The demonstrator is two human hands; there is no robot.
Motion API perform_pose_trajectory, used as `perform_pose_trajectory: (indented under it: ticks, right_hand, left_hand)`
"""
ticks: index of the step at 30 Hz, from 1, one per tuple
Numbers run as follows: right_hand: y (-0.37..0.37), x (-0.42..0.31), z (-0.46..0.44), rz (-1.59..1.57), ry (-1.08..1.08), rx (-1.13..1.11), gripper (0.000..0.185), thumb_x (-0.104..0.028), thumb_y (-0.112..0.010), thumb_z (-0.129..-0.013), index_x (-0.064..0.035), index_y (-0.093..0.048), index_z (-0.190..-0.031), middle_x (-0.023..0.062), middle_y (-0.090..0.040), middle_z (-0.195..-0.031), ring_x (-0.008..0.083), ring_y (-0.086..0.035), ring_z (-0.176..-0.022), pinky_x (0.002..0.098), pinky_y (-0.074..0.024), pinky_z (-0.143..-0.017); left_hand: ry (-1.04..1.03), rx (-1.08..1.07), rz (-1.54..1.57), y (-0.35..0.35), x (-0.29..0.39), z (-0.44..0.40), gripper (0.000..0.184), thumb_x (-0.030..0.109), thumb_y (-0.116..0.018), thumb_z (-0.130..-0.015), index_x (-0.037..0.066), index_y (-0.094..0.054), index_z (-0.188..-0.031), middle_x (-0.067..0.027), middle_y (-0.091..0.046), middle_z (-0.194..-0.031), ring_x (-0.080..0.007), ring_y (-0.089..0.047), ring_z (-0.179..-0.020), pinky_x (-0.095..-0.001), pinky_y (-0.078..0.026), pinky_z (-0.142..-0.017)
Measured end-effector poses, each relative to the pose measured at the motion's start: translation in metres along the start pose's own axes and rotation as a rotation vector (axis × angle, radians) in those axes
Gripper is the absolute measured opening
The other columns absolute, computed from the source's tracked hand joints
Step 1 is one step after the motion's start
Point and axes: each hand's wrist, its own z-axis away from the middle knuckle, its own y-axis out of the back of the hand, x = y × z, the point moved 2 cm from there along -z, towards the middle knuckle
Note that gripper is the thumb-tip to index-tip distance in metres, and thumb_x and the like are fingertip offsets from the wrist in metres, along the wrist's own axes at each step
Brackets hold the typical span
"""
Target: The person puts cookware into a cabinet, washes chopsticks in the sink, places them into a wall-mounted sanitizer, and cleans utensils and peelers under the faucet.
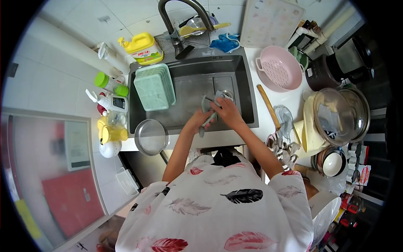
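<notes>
Over the front of the dark grey sink, both hands are closed on a grey-green object with a curved upper part and a narrow end hanging below. Fingers cover much of it, so its kind cannot be made out. My left hand wraps its lower part. My right hand grips the upper part beside a greyish piece near the drain. Left of the hands, a pale green basket stands in the sink. A round clear-looking container with a metallic rim rests at the sink's front left edge.
The faucet arches over the back. A yellow detergent jug and bottles line the left. On the right are a pink colander, a wooden handle, a clear bowl and a striped cloth.
</notes>
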Motion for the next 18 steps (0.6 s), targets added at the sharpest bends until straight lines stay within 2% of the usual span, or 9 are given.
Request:
perform_pose_trajectory:
  ticks: [1,2,4,8,10,14,16,17,18]
  right_hand:
    - [0.001,0.001,-0.001,0.015,0.09,-0.027,0.035,-0.008,-0.052,-0.063,-0.005,-0.051,-0.098,0.0094,-0.046,-0.097,0.0253,-0.048,-0.083,0.0344,-0.0412,-0.07]
    - [0.0,0.004,-0.001,0.017,0.091,-0.025,0.035,-0.008,-0.052,-0.063,-0.005,-0.051,-0.098,0.0094,-0.046,-0.097,0.0253,-0.048,-0.083,0.0344,-0.0412,-0.07]
    - [-0.004,0.007,-0.002,-0.023,0.23,-0.005,0.032,-0.009,-0.051,-0.063,-0.0036,-0.051,-0.095,0.0087,-0.046,-0.097,0.0238,-0.048,-0.083,0.0336,-0.0416,-0.07]
    - [-0.007,0.007,-0.017,-0.079,0.266,-0.061,0.029,-0.009,-0.052,-0.063,-0.0041,-0.049,-0.091,0.0084,-0.046,-0.097,0.0227,-0.049,-0.083,0.0326,-0.0417,-0.071]
    - [-0.009,0.007,-0.019,-0.022,0.319,-0.082,0.027,-0.009,-0.052,-0.063,-0.0046,-0.048,-0.089,0.0093,-0.046,-0.097,0.0235,-0.049,-0.084,0.0318,-0.0418,-0.072]
    - [-0.013,0.009,-0.007,-0.103,0.255,-0.056,0.027,-0.008,-0.052,-0.063,-0.0035,-0.05,-0.09,0.0101,-0.047,-0.096,0.0253,-0.049,-0.085,0.0329,-0.0416,-0.073]
    - [-0.02,0.014,0.004,-0.15,0.113,-0.025,0.022,-0.006,-0.052,-0.064,-0.0051,-0.056,-0.086,0.0113,-0.048,-0.095,0.027,-0.049,-0.085,0.0351,-0.0408,-0.073]
    - [-0.019,0.011,0.004,-0.154,0.119,-0.028,0.022,-0.006,-0.052,-0.064,-0.0051,-0.056,-0.086,0.0113,-0.048,-0.095,0.027,-0.049,-0.085,0.0351,-0.0408,-0.073]
    - [-0.017,0.013,0.004,-0.191,-0.002,0.0,0.02,-0.005,-0.052,-0.064,-0.0065,-0.058,-0.083,0.0116,-0.048,-0.095,0.0274,-0.048,-0.087,0.0362,-0.0399,-0.075]
  left_hand:
    - [0.037,-0.085,0.037,0.002,-0.002,0.0,0.017,0.023,-0.049,-0.083,0.008,-0.045,-0.086,-0.0014,-0.048,-0.058,-0.0045,-0.038,-0.038,-0.0169,-0.029,-0.031]
    - [0.034,-0.086,0.035,0.004,-0.002,-0.001,0.017,0.023,-0.049,-0.083,0.008,-0.045,-0.086,-0.0014,-0.048,-0.058,-0.0045,-0.038,-0.038,-0.0169,-0.029,-0.031]
    - [0.133,-0.127,0.075,0.007,-0.007,-0.003,0.017,0.023,-0.05,-0.083,0.008,-0.044,-0.088,-0.002,-0.048,-0.059,-0.0044,-0.037,-0.038,-0.0164,-0.029,-0.031]
    - [0.258,-0.135,0.038,0.003,-0.014,-0.008,0.017,0.024,-0.05,-0.083,0.008,-0.044,-0.087,-0.0023,-0.047,-0.06,-0.0041,-0.037,-0.039,-0.0151,-0.029,-0.03]
    - [0.284,-0.181,0.189,0.004,-0.016,-0.01,0.019,0.025,-0.05,-0.083,0.007,-0.044,-0.089,-0.0024,-0.047,-0.061,-0.0041,-0.037,-0.039,-0.0149,-0.029,-0.031]
    - [0.295,-0.141,0.281,0.019,-0.021,-0.02,0.02,0.025,-0.051,-0.083,0.006,-0.046,-0.087,-0.0023,-0.048,-0.061,-0.0041,-0.038,-0.039,-0.0162,-0.03,-0.031]
    - [0.176,-0.087,0.054,0.021,-0.013,-0.014,0.02,0.025,-0.05,-0.083,0.006,-0.048,-0.082,-0.0026,-0.05,-0.06,-0.0042,-0.039,-0.039,-0.0172,-0.031,-0.031]
    - [0.174,-0.083,0.06,0.02,-0.011,-0.011,0.02,0.025,-0.05,-0.083,0.006,-0.048,-0.082,-0.0026,-0.05,-0.06,-0.0042,-0.039,-0.039,-0.0172,-0.031,-0.031]
    - [0.155,-0.031,0.008,0.018,-0.009,-0.01,0.02,0.025,-0.051,-0.083,0.005,-0.049,-0.08,-0.0029,-0.05,-0.059,-0.0046,-0.041,-0.04,-0.0174,-0.031,-0.031]
